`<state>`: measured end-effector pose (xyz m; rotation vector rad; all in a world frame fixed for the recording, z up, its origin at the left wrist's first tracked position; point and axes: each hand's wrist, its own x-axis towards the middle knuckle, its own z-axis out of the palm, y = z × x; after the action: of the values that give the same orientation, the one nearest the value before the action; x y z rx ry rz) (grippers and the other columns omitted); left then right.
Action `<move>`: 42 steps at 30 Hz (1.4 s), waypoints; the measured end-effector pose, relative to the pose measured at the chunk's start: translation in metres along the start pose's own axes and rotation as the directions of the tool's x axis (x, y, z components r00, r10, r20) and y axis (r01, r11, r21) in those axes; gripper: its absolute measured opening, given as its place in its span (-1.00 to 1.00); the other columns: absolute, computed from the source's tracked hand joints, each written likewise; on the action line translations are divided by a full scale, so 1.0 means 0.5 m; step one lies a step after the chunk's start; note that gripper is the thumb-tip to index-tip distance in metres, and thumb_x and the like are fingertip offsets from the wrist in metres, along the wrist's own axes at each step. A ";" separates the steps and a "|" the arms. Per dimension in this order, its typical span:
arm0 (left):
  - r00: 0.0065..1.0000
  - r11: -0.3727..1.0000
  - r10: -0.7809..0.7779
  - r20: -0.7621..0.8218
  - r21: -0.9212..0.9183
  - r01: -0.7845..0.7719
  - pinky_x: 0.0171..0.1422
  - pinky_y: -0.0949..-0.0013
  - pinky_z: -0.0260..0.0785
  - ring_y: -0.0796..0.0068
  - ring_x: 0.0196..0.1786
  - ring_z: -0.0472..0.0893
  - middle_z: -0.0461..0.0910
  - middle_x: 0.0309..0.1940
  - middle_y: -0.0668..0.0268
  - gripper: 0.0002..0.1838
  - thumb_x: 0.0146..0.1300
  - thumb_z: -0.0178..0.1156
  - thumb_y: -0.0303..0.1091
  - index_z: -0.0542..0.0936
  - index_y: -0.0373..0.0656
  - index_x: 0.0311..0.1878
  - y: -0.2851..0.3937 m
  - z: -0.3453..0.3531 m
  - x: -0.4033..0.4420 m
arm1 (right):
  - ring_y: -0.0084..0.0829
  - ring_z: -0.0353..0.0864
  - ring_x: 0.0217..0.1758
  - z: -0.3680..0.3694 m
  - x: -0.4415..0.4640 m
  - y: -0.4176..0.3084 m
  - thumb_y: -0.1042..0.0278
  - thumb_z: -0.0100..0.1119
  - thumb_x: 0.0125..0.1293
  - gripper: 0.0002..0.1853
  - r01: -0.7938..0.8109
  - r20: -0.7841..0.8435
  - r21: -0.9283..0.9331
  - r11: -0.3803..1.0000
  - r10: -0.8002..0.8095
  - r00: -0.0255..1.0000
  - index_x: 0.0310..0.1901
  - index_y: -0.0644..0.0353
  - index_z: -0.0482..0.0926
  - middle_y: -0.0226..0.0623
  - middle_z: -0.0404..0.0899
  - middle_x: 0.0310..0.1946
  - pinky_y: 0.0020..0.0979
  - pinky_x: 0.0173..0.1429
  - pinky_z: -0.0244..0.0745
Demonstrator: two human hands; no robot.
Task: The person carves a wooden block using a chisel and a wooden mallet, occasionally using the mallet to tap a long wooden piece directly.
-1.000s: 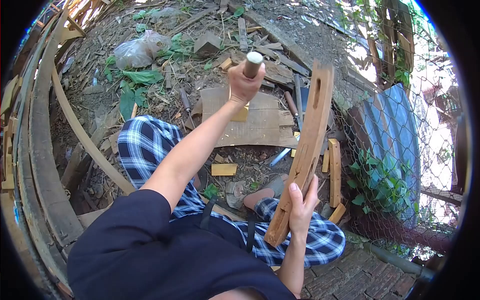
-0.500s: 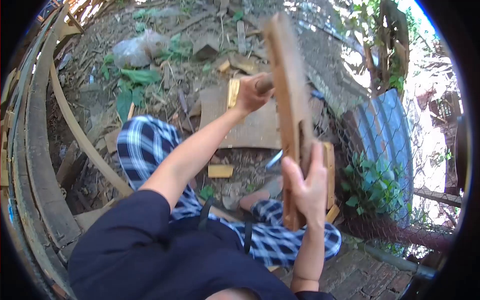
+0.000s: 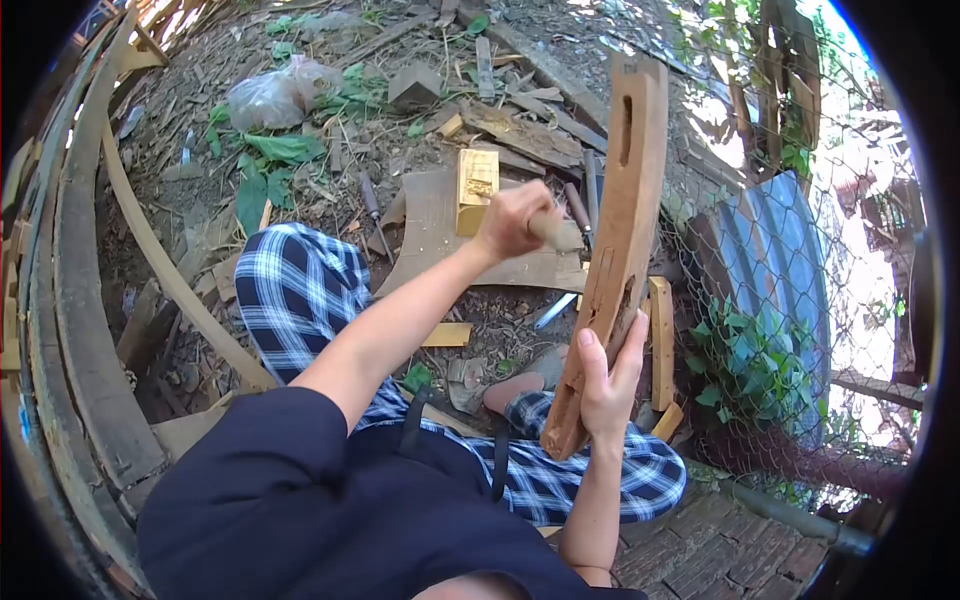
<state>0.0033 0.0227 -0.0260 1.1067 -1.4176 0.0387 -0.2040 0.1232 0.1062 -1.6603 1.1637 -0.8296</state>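
Note:
In my left hand (image 3: 515,222), closed in a fist, is a short, round wooden stick (image 3: 556,232); its pale blunt end points toward the wood piece. My right hand (image 3: 612,392) grips the lower part of a long, curved wood piece (image 3: 630,190), thumb on the near face and fingers on the far side. That piece stands tilted upright and has a long slot near its top and more cuts lower down. Beyond my left hand, a yellowish wooden block (image 3: 477,205) with a cut recess rests on a flat brown sheet (image 3: 430,245).
Two wooden-handled tools, one on the left (image 3: 370,197) and one on the right (image 3: 577,207), lie by the sheet. A plastic bag (image 3: 275,97) and wood scraps litter the ground. Curved planks (image 3: 85,290) line the left; corrugated metal (image 3: 775,240) and wire mesh stand right.
The curved wood piece has tilted, its top swinging right and its lower end left. My left hand has moved slightly down and right with the stick, uncovering the wooden block.

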 end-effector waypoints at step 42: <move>0.697 0.802 -0.573 -0.432 -0.470 0.368 -0.69 0.55 0.12 0.73 -0.73 0.33 0.39 -0.71 0.48 -0.60 0.31 0.35 -0.18 0.39 -0.07 -0.53 -0.135 -0.047 0.127 | -0.37 0.59 -0.09 0.005 -0.059 0.066 0.31 0.18 0.39 -0.56 -0.206 -0.001 0.082 0.975 0.206 0.978 0.18 0.37 0.34 -0.12 0.61 -0.14 -0.35 0.05 0.49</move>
<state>0.0778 -0.0353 -0.0097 1.0206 -0.5411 -0.2461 -0.2220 0.1472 0.0739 -1.4424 1.2673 -0.7437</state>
